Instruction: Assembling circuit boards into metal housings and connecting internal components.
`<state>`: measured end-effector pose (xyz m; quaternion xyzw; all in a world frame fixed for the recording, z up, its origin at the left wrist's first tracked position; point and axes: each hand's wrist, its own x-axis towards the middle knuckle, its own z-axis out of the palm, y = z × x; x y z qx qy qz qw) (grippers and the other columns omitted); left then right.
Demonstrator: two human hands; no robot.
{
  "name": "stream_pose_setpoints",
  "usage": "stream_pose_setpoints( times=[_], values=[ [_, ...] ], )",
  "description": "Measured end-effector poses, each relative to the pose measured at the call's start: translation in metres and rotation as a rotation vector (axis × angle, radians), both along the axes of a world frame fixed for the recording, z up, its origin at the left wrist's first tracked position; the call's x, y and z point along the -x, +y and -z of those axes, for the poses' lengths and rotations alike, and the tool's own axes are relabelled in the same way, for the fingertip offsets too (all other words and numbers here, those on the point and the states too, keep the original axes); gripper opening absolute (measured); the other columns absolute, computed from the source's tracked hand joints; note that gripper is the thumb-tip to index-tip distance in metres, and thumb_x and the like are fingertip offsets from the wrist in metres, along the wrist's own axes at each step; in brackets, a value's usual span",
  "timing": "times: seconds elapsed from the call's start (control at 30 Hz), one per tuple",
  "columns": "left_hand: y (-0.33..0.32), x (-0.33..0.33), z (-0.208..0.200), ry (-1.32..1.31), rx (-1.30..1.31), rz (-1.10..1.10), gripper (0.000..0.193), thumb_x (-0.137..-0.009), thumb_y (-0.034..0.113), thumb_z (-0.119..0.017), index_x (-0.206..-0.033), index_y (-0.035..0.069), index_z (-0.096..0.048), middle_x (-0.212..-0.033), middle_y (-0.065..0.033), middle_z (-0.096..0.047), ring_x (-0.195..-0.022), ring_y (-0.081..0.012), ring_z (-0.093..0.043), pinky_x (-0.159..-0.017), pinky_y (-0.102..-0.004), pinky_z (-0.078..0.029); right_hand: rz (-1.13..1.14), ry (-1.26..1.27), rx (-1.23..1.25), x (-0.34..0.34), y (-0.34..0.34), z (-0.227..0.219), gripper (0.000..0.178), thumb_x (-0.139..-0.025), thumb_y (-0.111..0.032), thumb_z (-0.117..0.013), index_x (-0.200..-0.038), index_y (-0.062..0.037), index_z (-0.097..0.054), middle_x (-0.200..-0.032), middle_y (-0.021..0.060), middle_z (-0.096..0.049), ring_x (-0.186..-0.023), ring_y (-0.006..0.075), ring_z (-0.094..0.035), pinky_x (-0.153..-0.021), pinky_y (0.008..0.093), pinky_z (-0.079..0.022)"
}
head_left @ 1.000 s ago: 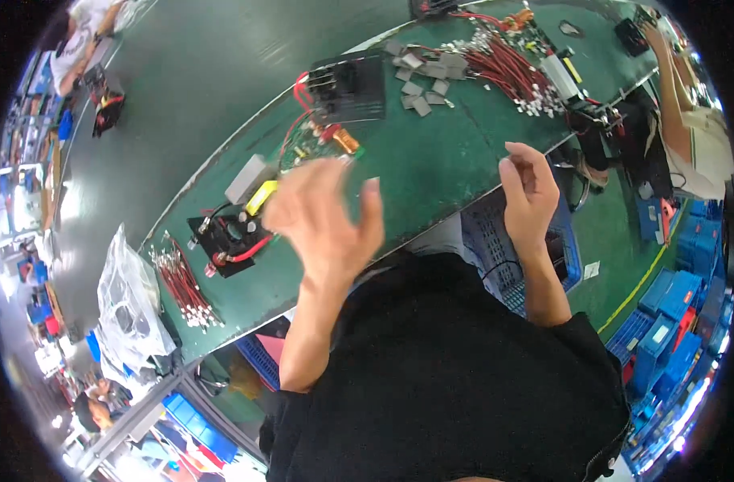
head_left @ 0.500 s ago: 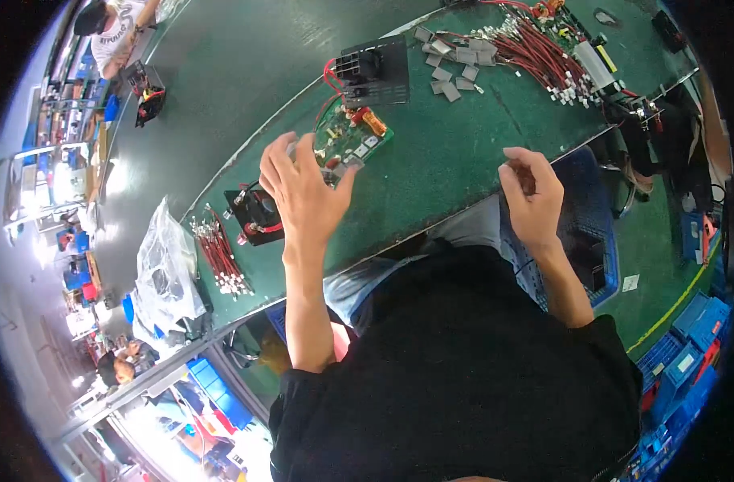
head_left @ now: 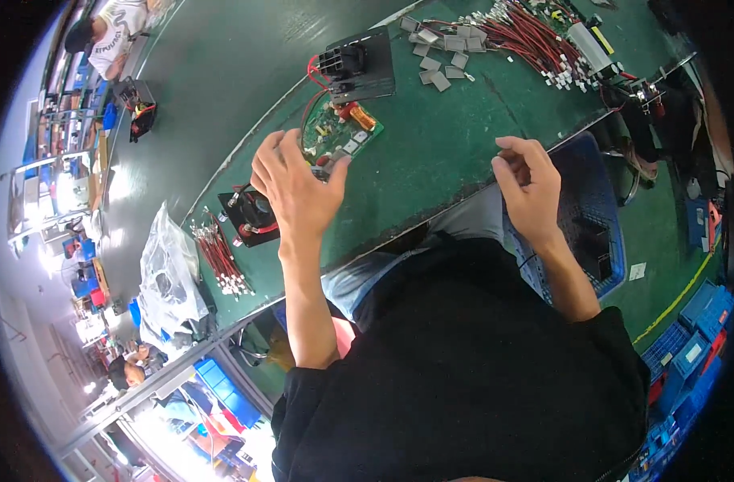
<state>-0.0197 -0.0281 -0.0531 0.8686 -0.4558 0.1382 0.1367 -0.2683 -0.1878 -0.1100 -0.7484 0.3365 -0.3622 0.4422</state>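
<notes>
My left hand [head_left: 296, 186] is over the near-left edge of a green circuit board [head_left: 365, 146], fingers spread and thumb held apart. Part of the board and a grey piece by the thumb are hidden under it; I cannot tell whether the hand touches them. Red wires run from the board to a black panel with a socket-like block [head_left: 369, 68] behind it. Above the table's front edge hangs my right hand [head_left: 534, 183], fingers curled, with a gap between thumb and forefinger and nothing visible in it.
Left of the board lie another black panel part [head_left: 250, 215], a bundle of red wires [head_left: 219, 255] and a clear plastic bag [head_left: 170, 277]. Grey metal pieces [head_left: 441, 79] and many red wires [head_left: 536, 48] lie at the back right. A blue crate [head_left: 616, 241] stands below the table edge.
The view has shifted slightly, so the board and panel sit a little further left and higher. Both hands keep nearly the same pose.
</notes>
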Motion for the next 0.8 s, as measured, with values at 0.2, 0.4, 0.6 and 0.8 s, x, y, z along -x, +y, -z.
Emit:
stream_pose_setpoints(
  times=[0.2,0.4,0.6,0.8],
  values=[
    [-0.003,0.007,0.003,0.025,-0.011,-0.057,0.071,-0.072,0.032,-0.082,-0.128,0.005,-0.050,-0.130,-0.0153,-0.042,-0.125,-0.0359,-0.038,-0.104,-0.0506,-0.030,0.007,-0.004,0.001,0.000,0.001,-0.001,0.025,-0.085,0.004,-0.066,-0.109,-0.0027,-0.066,-0.085,0.0003,-0.059,-0.066,0.0049,-0.048,-0.057,0.0199,-0.038],
    [-0.004,0.010,0.003,0.021,-0.013,-0.028,0.072,-0.073,0.027,-0.080,-0.131,0.002,-0.046,-0.131,-0.0183,-0.040,-0.123,-0.0378,-0.038,-0.103,-0.0510,-0.030,-0.015,-0.010,0.021,0.001,-0.003,-0.004,0.026,-0.084,0.003,-0.066,-0.109,-0.0035,-0.065,-0.085,0.0027,-0.060,-0.066,0.0078,-0.050,-0.057,0.0222,-0.039],
    [-0.034,0.026,-0.014,-0.189,0.243,0.137,0.043,-0.081,0.014,-0.072,-0.119,0.002,-0.057,-0.104,-0.0142,-0.058,-0.102,-0.0335,-0.054,-0.093,-0.0460,-0.040,-0.015,0.006,0.002,0.003,-0.015,-0.012,0.020,-0.085,0.003,-0.066,-0.104,-0.0017,-0.067,-0.084,0.0036,-0.062,-0.067,0.0085,-0.054,-0.058,0.0231,-0.042],
    [-0.138,0.086,0.017,-0.162,-0.015,0.335,0.031,-0.080,0.012,-0.059,-0.110,0.003,-0.056,-0.095,-0.0079,-0.058,-0.089,-0.0234,-0.059,-0.074,-0.0337,-0.051,-0.067,0.131,0.166,-0.045,-0.064,-0.036,0.017,-0.087,-0.012,-0.068,-0.098,0.0002,-0.069,-0.090,0.0160,-0.068,-0.080,0.0335,-0.066,-0.069,0.0366,-0.051]
  ],
)
